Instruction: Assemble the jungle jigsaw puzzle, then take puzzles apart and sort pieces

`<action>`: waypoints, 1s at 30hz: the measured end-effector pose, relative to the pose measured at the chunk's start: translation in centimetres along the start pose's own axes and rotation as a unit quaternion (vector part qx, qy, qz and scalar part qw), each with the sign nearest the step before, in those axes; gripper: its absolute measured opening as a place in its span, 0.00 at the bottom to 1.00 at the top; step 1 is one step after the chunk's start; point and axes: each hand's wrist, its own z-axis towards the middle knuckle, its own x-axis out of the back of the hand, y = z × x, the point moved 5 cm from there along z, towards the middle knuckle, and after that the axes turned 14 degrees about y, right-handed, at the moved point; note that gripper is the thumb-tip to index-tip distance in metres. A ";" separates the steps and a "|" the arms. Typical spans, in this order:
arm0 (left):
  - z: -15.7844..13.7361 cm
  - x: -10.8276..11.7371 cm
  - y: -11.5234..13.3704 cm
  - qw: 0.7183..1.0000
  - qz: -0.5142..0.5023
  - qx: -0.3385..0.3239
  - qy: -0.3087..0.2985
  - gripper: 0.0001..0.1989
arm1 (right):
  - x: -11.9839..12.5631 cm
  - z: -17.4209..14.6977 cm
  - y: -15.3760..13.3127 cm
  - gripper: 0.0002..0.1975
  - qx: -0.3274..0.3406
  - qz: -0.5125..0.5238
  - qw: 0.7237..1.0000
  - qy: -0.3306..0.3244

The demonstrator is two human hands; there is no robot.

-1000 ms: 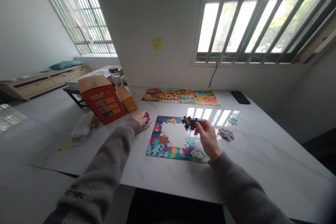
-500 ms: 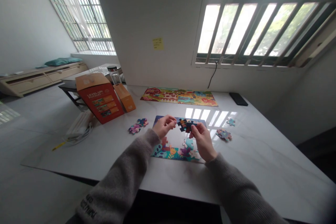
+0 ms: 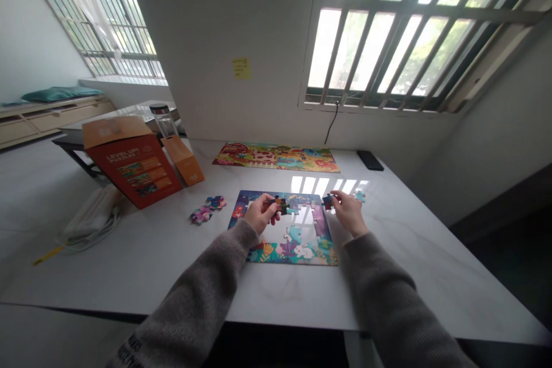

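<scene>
Puzzle pieces (image 3: 282,205), dark with orange patches, are pinched between the thumb and fingers of the left hand (image 3: 260,214), over the upper middle of a partly assembled puzzle (image 3: 319,221). Whether they touch what lies beneath cannot be told. The right hand (image 3: 348,213) grips a dark piece (image 3: 328,202) in its fingertips, by the puzzle's upper right corner. The puzzle lies flat on the white marbled table (image 3: 388,287), its colourful border surrounding a gap through which the glossy top shows.

Just beyond the right fingers sits a pale blue piece (image 3: 360,196). To the left of the puzzle, apart from it, lies a small heap of pink and dark blue pieces (image 3: 200,215).

Farther back, a long, bright puzzle strip (image 3: 276,156) lies near the wall, with a black phone (image 3: 370,160) to its right. At the left stand a red box (image 3: 133,167) and, beside it, a smaller orange box (image 3: 183,160); a bundled white cable (image 3: 112,221) lies before the red one. A yellow note (image 3: 241,68) is stuck to the wall, left of a barred window (image 3: 388,40).
</scene>
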 end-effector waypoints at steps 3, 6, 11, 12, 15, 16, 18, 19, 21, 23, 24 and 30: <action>0.0 -0.3 0.0 1.000 0.001 0.006 0.001 0.20 | -0.3 0.6 1.2 0.12 0.008 -0.015 1.000 0.010; 0.0 -0.4 0.0 1.000 0.006 0.016 -0.007 0.20 | -0.4 0.7 1.6 0.11 0.032 -0.017 0.999 0.031; 0.1 -0.3 -0.4 1.000 0.017 0.020 -0.005 0.20 | 0.0 0.3 1.2 0.09 0.043 -0.075 0.995 0.046; 0.2 -0.2 -0.6 1.000 0.023 0.021 0.001 0.19 | 0.2 0.0 0.4 0.10 0.055 -0.061 0.995 0.058; 0.5 0.3 -1.1 0.998 0.052 0.019 0.027 0.18 | 0.6 -1.8 -4.3 0.11 0.143 0.075 0.986 0.043; 0.6 0.5 -1.2 0.997 0.065 0.018 0.033 0.17 | 0.5 -2.7 -6.4 0.12 0.189 0.137 0.972 0.009; 0.7 0.7 -1.4 0.996 0.084 0.017 0.035 0.17 | 0.6 -4.9 -10.1 0.13 0.275 0.205 0.939 -0.042; 0.7 0.7 -1.5 0.995 0.089 0.018 0.031 0.17 | 0.7 -5.8 -11.5 0.15 0.302 0.214 0.927 -0.053; 0.6 0.5 -1.7 0.996 0.086 0.023 0.015 0.17 | 0.7 -7.2 -13.3 0.17 0.340 0.211 0.914 -0.061; 0.5 0.1 -1.8 0.997 0.076 0.026 -0.005 0.17 | 0.7 -7.8 -13.9 0.13 0.359 0.201 0.909 -0.062; 0.4 -0.2 -1.9 0.997 0.070 0.028 -0.015 0.18 | 0.6 -7.9 -13.9 0.11 0.363 0.198 0.908 -0.063; 0.2 -0.4 -2.3 0.994 0.099 0.025 -0.039 0.17 | 0.2 -7.8 -13.0 0.10 0.362 0.197 0.907 -0.080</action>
